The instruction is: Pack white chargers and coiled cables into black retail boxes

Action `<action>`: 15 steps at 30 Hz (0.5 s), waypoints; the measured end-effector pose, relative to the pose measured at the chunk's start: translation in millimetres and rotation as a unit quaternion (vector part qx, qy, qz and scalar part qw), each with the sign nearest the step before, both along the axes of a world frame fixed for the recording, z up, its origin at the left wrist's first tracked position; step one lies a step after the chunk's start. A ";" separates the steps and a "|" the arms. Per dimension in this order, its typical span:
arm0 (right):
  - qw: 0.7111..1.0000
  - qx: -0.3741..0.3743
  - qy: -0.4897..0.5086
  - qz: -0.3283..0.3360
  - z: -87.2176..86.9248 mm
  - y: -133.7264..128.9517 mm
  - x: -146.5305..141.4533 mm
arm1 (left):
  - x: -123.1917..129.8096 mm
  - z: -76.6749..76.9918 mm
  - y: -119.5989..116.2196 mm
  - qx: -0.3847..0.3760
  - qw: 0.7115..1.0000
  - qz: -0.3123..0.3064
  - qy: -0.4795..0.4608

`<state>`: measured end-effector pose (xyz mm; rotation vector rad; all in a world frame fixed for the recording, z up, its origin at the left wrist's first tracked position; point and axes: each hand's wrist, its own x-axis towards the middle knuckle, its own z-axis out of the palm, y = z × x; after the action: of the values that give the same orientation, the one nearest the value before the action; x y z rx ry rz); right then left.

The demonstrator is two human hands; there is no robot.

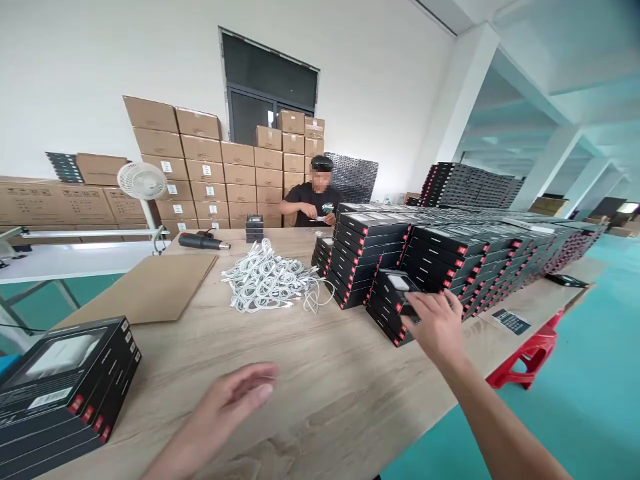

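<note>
My right hand [436,325] reaches to a short stack of black boxes [387,308] and has its fingers on the top box [399,283], which has a white patch on its upper face. Over the wooden table [280,407], my left hand [240,400] hovers with its fingers apart from the thumb and nothing between them. A heap of white cables [270,277] lies farther back in the middle. At the lower left stands another stack of black boxes [75,380] with red corner labels.
Long rows of stacked black boxes [445,250] fill the table's right side. A cardboard sheet [150,290], a heat gun [203,241] and a fan [143,181] are at the left. Across the table sits a person [313,200]. A red stool [530,357] stands at the right edge.
</note>
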<state>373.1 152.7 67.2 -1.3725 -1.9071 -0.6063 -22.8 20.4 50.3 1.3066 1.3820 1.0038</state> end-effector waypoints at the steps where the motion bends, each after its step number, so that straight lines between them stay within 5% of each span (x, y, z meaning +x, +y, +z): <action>1: 0.999 -0.004 0.005 0.037 -5.2 -14.4 -18.5 | 16.4 -5.9 7.2 -0.033 0.996 -0.009 -0.087; 4: 0.975 -0.052 0.024 0.213 -31.4 -63.6 -88.0 | 51.2 -22.3 27.6 -0.126 0.935 -0.029 -0.330; 7: 0.916 -0.159 0.080 0.360 -62.2 -101.7 -149.7 | 58.0 -31.4 40.4 -0.116 0.911 0.024 -0.394; 9: 0.889 -0.217 0.179 0.361 -75.0 -109.4 -173.4 | 49.8 -33.4 42.5 -0.084 0.914 0.086 -0.388; 11: 0.855 -0.277 0.323 0.295 -79.5 -102.6 -183.7 | 37.4 -33.8 41.4 -0.069 0.919 0.115 -0.371; 13: 0.773 -0.364 0.446 0.267 -78.3 -89.0 -188.2 | 26.1 -33.9 40.0 -0.066 0.927 0.109 -0.352; 15: 0.664 -0.457 0.499 0.318 -75.2 -78.9 -195.0 | 18.7 -33.0 39.7 -0.044 0.944 0.107 -0.310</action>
<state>178.0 73.8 -8.0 -0.9828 -1.4695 1.3879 -4.1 60.1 17.2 0.6838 1.0679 1.3399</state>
